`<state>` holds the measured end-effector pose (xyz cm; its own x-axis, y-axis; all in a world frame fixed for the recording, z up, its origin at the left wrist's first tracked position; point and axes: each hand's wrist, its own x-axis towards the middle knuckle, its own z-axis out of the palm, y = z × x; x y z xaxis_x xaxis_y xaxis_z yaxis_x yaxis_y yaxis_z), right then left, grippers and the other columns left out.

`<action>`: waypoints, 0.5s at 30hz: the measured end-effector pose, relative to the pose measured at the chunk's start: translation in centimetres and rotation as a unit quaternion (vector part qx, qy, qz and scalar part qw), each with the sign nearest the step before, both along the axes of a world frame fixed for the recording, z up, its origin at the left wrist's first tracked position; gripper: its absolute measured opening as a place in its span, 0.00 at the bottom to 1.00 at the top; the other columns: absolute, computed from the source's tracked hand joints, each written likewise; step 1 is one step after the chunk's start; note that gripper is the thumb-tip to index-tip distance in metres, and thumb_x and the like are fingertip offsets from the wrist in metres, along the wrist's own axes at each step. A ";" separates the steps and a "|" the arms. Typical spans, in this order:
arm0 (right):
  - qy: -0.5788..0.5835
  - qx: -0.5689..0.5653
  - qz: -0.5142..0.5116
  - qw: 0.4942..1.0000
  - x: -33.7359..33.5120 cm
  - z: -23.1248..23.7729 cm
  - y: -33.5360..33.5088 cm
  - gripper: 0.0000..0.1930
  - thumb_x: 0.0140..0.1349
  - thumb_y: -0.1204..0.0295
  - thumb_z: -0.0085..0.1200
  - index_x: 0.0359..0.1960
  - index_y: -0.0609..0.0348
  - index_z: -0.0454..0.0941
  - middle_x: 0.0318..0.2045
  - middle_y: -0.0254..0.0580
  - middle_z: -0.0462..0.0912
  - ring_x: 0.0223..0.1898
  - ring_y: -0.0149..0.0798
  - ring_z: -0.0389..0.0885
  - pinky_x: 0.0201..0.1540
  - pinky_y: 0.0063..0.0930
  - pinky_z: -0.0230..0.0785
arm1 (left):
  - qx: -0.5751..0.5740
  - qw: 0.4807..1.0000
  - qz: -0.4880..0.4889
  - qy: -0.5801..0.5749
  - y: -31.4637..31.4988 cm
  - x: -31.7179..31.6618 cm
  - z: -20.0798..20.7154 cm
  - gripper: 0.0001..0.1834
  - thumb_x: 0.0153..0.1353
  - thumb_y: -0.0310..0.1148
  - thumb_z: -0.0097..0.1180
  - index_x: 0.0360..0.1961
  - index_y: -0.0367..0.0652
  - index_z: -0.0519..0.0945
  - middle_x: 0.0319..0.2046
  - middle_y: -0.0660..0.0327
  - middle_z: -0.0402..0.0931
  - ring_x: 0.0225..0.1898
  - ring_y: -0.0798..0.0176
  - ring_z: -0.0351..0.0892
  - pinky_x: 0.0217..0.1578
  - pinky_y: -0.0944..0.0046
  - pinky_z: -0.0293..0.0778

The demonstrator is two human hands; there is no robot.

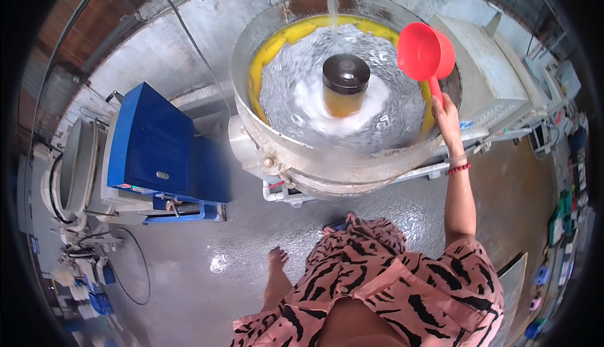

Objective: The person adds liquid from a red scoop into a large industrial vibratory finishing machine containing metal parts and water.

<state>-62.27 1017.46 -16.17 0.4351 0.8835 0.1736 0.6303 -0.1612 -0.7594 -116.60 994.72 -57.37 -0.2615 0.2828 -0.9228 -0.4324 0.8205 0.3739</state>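
My right hand [446, 117] is closed round the handle of a red plastic water dipper [423, 51], raised over the right rim of a large round metal tub [251, 117]. The dipper's bowl is tilted so that its inside shows. Inside the tub, a ring of swirling small grey pieces and liquid [280, 86] surrounds a central post with a dark cap [346, 73], with white foam at its base. A yellow lining [270, 50] shows along the wall. My left hand [279, 257] hangs low over the floor, fingers loosely apart, holding nothing.
A stream of water [332, 1] falls into the tub from above. To the left stands a blue machine cabinet [160, 142], with another round machine [78, 164] beyond it. A pale boxy machine [484, 64] adjoins the tub's right. The grey floor [189, 252] looks wet. Bins line the far right.
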 end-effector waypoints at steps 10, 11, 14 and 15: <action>-0.155 0.022 -0.085 0.984 -0.1 -1.6 0.7 0.17 0.59 0.62 0.42 0.41 0.64 0.61 0.24 0.53 0.72 0.26 0.48 0.71 0.32 0.36 0.62 | 0.101 0.994 -0.027 0.020 5.6 1.2 -2.5 0.17 0.53 0.28 0.45 0.46 0.46 0.68 0.29 0.61 0.71 0.25 0.67 0.71 0.22 0.66 0.70; -0.168 0.008 -0.069 0.983 -0.1 -1.8 0.8 0.17 0.59 0.62 0.42 0.41 0.64 0.61 0.24 0.53 0.72 0.26 0.48 0.71 0.32 0.36 0.62 | 0.086 0.995 -0.041 0.029 5.2 2.1 -3.5 0.15 0.53 0.29 0.45 0.44 0.47 0.69 0.28 0.61 0.71 0.25 0.67 0.71 0.22 0.67 0.69; -0.116 0.016 -0.100 0.988 1.1 -2.6 1.0 0.18 0.59 0.62 0.45 0.42 0.64 0.61 0.27 0.45 0.71 0.27 0.36 0.67 0.32 0.31 0.62 | 0.028 1.000 0.000 -0.002 5.2 5.6 -4.7 0.15 0.54 0.34 0.44 0.45 0.50 0.68 0.31 0.61 0.72 0.28 0.63 0.72 0.24 0.63 0.69; -0.127 0.008 -0.080 0.989 0.7 -2.2 1.1 0.18 0.59 0.62 0.45 0.42 0.64 0.61 0.27 0.45 0.71 0.27 0.36 0.67 0.32 0.31 0.62 | 0.040 0.997 0.036 -0.048 4.8 5.9 -5.5 0.18 0.55 0.36 0.44 0.48 0.51 0.65 0.32 0.61 0.72 0.29 0.62 0.72 0.24 0.61 0.69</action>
<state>-61.59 1018.59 -18.41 0.5092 0.8038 0.3075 0.7681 -0.2631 -0.5838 -110.67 999.56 -62.83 -0.1953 0.3412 -0.9195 -0.5256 0.7552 0.3918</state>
